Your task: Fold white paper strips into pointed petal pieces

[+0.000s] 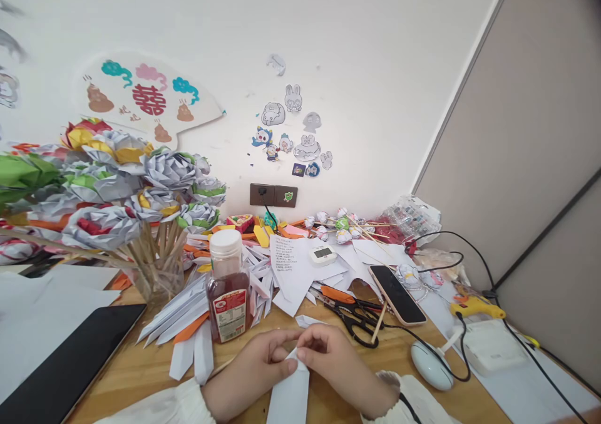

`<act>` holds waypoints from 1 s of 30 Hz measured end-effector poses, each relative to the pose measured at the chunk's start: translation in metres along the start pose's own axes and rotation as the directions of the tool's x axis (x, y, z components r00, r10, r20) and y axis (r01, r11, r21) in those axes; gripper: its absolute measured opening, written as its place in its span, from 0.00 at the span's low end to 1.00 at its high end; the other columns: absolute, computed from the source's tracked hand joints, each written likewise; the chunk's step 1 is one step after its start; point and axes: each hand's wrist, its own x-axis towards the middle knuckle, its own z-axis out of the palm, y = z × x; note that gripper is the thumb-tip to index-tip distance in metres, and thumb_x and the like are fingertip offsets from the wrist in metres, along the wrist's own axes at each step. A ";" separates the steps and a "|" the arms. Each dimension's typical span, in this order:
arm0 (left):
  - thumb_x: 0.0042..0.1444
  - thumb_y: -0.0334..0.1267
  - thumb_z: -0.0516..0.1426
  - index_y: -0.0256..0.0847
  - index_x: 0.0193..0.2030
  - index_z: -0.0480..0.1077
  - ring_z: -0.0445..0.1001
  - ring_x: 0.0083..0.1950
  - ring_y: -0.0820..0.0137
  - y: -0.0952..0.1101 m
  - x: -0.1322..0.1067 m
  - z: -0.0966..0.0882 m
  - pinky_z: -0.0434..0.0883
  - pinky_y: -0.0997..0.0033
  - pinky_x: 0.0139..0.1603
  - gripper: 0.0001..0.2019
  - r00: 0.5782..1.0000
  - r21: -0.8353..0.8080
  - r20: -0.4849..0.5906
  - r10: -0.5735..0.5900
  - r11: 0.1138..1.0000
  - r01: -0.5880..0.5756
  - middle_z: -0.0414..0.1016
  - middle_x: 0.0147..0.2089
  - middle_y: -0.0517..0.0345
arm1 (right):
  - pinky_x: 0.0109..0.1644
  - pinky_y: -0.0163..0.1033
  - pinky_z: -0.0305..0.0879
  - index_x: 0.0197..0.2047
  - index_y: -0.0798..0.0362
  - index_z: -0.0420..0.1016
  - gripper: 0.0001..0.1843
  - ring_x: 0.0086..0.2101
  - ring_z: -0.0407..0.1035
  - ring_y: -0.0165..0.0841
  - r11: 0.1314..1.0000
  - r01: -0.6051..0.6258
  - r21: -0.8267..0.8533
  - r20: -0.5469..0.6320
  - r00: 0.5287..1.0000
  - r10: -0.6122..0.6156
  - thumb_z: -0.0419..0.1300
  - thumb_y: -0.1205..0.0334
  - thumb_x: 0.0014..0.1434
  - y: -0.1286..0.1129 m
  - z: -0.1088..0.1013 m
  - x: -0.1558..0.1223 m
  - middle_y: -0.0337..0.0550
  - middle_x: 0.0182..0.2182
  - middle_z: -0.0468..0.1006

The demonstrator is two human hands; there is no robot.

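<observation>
A narrow folded strip of white paper (290,396) stands between my hands at the front edge of the table. My left hand (263,358) pinches its upper left side, the thumb lying against the paper. On the other side my right hand (326,354) pinches the pointed top corner between thumb and fingers. The fingertips of both hands nearly meet at that tip, and part of the fold is hidden behind them. Just beyond my left hand is a jar of dark red-brown liquid with a white lid (230,292). Black-handled scissors (359,324) lie past my right hand.
Folded paper flowers on sticks (164,167) fill a clear vase at left, beside a black tablet (89,355). Folded paper strips (188,314) are piled behind the jar. A phone (398,294), white mouse (431,364), yellow glue gun (479,308) and cables crowd the right.
</observation>
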 end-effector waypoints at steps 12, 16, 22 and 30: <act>0.43 0.35 0.55 0.36 0.48 0.62 0.46 0.20 0.79 0.004 -0.004 0.002 0.45 0.80 0.19 0.22 0.999 0.017 -0.025 -0.037 0.999 0.038 0.50 0.17 0.71 | 0.27 0.30 0.56 0.21 0.56 0.69 0.03 0.24 0.60 0.26 0.990 0.015 -0.140 -0.070 0.997 -0.025 0.56 0.68 0.44 -0.001 0.008 0.000 0.35 0.20 0.66; 0.43 0.35 0.55 0.34 0.48 0.61 0.46 0.19 0.80 0.002 -0.003 0.002 0.46 0.80 0.19 0.22 0.996 0.027 -0.073 -0.051 0.998 0.054 0.50 0.16 0.72 | 0.26 0.29 0.55 0.21 0.56 0.68 0.04 0.23 0.59 0.26 0.977 0.061 -0.202 -0.104 0.991 -0.083 0.55 0.69 0.46 -0.001 0.009 0.000 0.35 0.19 0.65; 0.44 0.42 0.56 0.32 0.44 0.63 0.45 0.19 0.80 -0.004 -0.001 -0.001 0.44 0.79 0.19 0.21 0.980 0.064 -0.197 0.029 0.998 -0.017 0.47 0.15 0.73 | 0.29 0.30 0.58 0.28 0.54 0.70 0.05 0.25 0.63 0.27 0.962 0.124 -0.241 0.008 0.992 -0.126 0.56 0.70 0.46 0.000 -0.001 0.000 0.35 0.23 0.69; 0.44 0.42 0.56 0.33 0.41 0.63 0.47 0.18 0.81 -0.009 0.001 -0.001 0.46 0.79 0.18 0.18 0.977 0.046 -0.212 0.027 0.999 -0.017 0.49 0.15 0.73 | 0.30 0.30 0.57 0.28 0.54 0.68 0.05 0.26 0.62 0.27 0.942 0.141 -0.304 -0.009 0.988 -0.151 0.54 0.72 0.47 0.002 0.003 -0.001 0.35 0.23 0.68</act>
